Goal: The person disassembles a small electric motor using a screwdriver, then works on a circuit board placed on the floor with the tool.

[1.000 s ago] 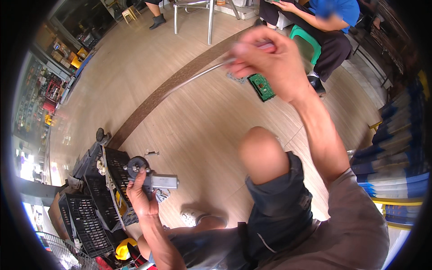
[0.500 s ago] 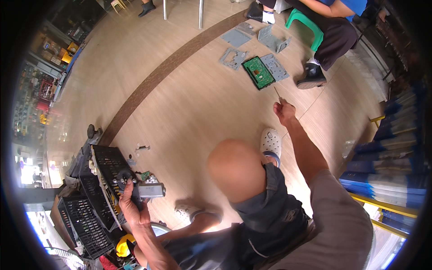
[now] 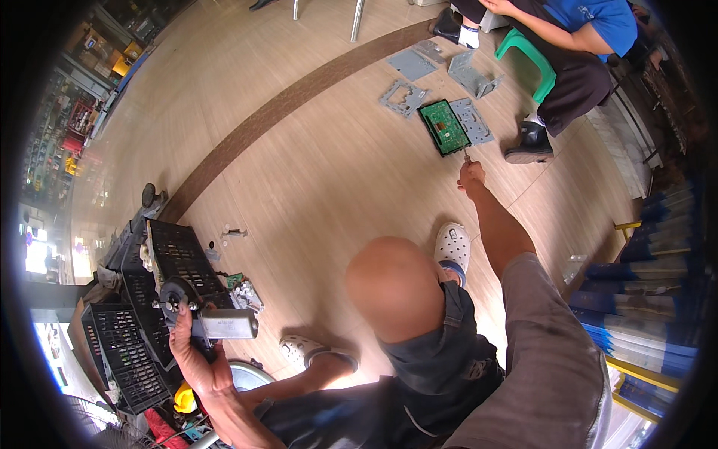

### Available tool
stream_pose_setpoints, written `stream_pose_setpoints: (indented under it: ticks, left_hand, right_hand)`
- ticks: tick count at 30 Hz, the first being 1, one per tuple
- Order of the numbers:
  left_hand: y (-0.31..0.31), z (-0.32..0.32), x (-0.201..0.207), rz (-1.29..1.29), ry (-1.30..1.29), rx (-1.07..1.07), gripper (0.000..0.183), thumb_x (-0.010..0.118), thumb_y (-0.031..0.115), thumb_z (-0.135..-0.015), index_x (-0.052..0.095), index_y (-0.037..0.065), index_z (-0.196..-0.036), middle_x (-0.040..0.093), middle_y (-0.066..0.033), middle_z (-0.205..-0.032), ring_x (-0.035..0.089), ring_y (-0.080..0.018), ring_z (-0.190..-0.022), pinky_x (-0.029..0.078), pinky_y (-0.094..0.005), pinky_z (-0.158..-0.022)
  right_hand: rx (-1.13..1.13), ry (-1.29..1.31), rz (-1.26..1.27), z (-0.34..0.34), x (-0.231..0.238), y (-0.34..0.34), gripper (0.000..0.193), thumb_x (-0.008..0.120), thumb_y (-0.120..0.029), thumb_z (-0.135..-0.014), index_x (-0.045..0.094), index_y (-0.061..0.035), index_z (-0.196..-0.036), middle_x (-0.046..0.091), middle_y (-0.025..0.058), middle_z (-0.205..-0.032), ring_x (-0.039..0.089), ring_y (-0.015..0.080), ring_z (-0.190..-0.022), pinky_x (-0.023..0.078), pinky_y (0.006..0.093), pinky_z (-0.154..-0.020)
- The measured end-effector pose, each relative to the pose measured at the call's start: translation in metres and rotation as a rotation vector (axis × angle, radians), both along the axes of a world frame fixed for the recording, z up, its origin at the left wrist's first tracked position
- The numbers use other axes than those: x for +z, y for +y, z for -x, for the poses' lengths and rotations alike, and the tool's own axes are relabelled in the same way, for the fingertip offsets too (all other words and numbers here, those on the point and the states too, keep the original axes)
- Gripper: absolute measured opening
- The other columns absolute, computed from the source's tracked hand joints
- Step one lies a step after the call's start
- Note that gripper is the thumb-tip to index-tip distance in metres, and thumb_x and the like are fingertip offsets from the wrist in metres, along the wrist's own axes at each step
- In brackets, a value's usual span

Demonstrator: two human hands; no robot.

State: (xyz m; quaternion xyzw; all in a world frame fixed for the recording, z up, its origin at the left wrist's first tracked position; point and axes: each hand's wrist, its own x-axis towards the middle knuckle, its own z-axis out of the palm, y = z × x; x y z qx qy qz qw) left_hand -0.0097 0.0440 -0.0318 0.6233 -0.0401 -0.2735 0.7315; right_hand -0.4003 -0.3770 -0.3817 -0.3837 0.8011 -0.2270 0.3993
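Note:
My left hand [image 3: 196,363] grips an electric motor [image 3: 230,324] with a silver casing and a black round end, held up in front of black slotted trays. My right hand [image 3: 470,176] stretches far forward, closed on a thin-shafted tool that looks like a screwdriver [image 3: 467,155]. The tool's tip is at the near edge of a green circuit board [image 3: 446,129] in a black frame on the floor; whether it touches cannot be made out. Beside the board lies a grey metal plate [image 3: 472,120], and beyond it more grey metal pieces [image 3: 404,97].
A person in blue [image 3: 583,26] sits near a green stool [image 3: 531,63], one black shoe [image 3: 529,142] close to the plates. Black slotted trays [image 3: 123,348] stand at left. Blue-white stacks [image 3: 643,299] on a yellow-edged rack line the right. Small parts [image 3: 243,292] lie near the trays.
My right hand has reached closer to the circuit board, bringing the tool's tip to its edge. My left hand and the motor have shifted left and lower in view. The whole view has also shifted slightly.

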Motion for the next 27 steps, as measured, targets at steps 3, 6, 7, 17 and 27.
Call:
stream_pose_setpoints:
  ticks: [3,6,7,17,27]
  left_hand:
    - [0.002,0.005,0.003,0.010,-0.012,0.021,0.030,0.078,0.019,-0.084,0.069,0.008,-0.110,0.071,-0.0020,-0.101,0.068,-0.0149,-0.090,0.053,-0.0287,-0.083]
    - [0.003,0.009,0.006,-0.015,-0.007,0.051,0.027,0.078,0.019,-0.084,0.069,0.007,-0.107,0.071,-0.0022,-0.099,0.068,-0.0152,-0.089,0.053,-0.0302,-0.082]
    - [0.004,0.010,0.008,-0.026,-0.009,0.057,0.027,0.078,0.019,-0.084,0.069,0.007,-0.107,0.071,-0.0021,-0.098,0.068,-0.0151,-0.089,0.053,-0.0307,-0.082]
    - [0.006,0.013,0.020,0.065,-0.075,0.054,0.029,0.078,0.012,-0.082,0.066,0.006,-0.108,0.068,-0.0037,-0.094,0.067,-0.0163,-0.083,0.058,-0.0360,-0.081]
    - [-0.018,0.016,0.022,0.174,-0.050,-0.060,0.027,0.082,0.015,-0.077,0.063,0.013,-0.097,0.067,0.0028,-0.087,0.063,-0.0117,-0.076,0.047,-0.0295,-0.068]
  right_hand:
    - [-0.027,-0.070,-0.014,-0.002,0.000,0.003,0.034,0.052,-0.031,-0.101,0.058,-0.0005,-0.116,0.068,0.0191,-0.097,0.071,0.0263,-0.062,0.061,0.0395,-0.050]
    - [0.003,0.012,0.077,0.000,-0.004,0.007,0.042,0.048,-0.035,-0.102,0.059,0.0055,-0.107,0.070,0.0239,-0.092,0.072,0.0307,-0.065,0.062,0.0384,-0.049]
    - [0.004,0.010,0.075,0.000,-0.006,0.007,0.042,0.048,-0.035,-0.102,0.059,0.0055,-0.107,0.070,0.0239,-0.092,0.072,0.0307,-0.065,0.062,0.0384,-0.049]
    - [0.054,0.033,0.067,-0.004,-0.020,0.007,0.057,0.041,-0.046,-0.103,0.061,0.0070,-0.107,0.070,0.0285,-0.093,0.072,0.0374,-0.069,0.060,0.0447,-0.061]
    - [0.574,-0.050,0.969,-0.075,0.250,-0.038,0.037,0.059,-0.027,-0.096,0.063,-0.0021,-0.122,0.064,0.0070,-0.078,0.062,0.0147,-0.057,0.052,0.0319,-0.055]
